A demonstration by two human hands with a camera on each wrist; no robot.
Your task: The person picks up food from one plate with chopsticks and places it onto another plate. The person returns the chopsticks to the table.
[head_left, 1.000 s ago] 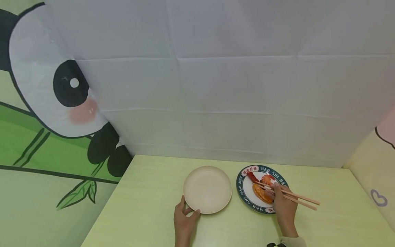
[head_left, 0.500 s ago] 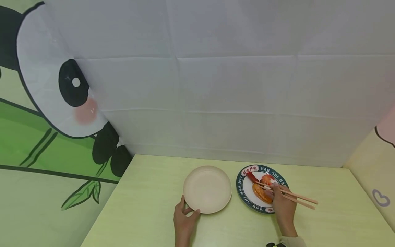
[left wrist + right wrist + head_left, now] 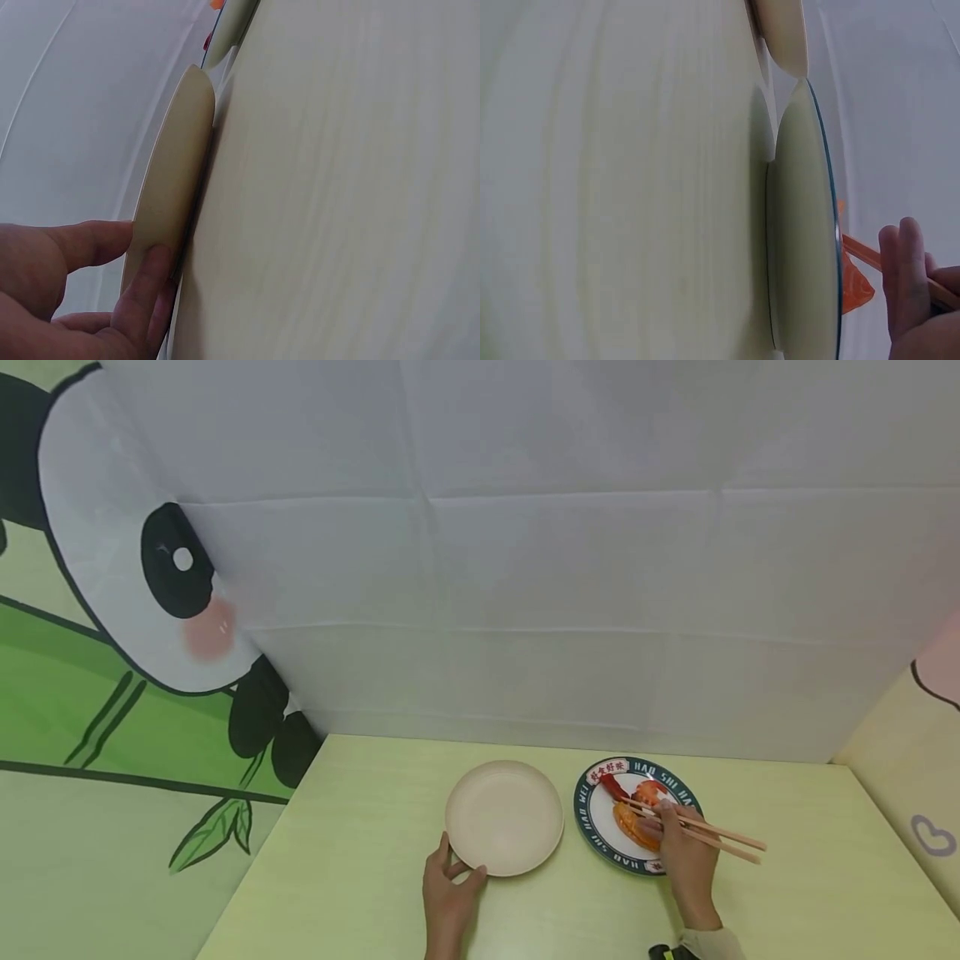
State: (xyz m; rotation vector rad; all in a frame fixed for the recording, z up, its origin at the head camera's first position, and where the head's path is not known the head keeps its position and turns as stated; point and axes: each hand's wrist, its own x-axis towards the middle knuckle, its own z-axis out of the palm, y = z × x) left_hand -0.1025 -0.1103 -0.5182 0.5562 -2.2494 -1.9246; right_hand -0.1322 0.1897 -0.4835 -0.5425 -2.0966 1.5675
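Observation:
My left hand (image 3: 450, 893) holds the near left rim of a plain beige plate (image 3: 504, 818), fingers at its edge and outer wall in the left wrist view. Farther right is a white plate with a dark green lettered rim (image 3: 588, 827). On it lie a red chili-like piece (image 3: 612, 787), a red-orange piece (image 3: 649, 792) and a longer orange-brown piece (image 3: 632, 827). My right hand (image 3: 688, 864) grips a pair of wooden chopsticks (image 3: 723, 837) over this plate. Their tips reach in among the food pieces, and the hand hides the plate's right part.
Both plates stand side by side on a pale yellow-green table (image 3: 337, 860). A white creased sheet (image 3: 525, 568) rises behind the table's back edge. A panda mural (image 3: 112, 527) covers the left wall.
The right hand and chopsticks have shifted very slightly left, their back ends swinging in a little. The left hand stays on the beige plate. The head view tilts slightly.

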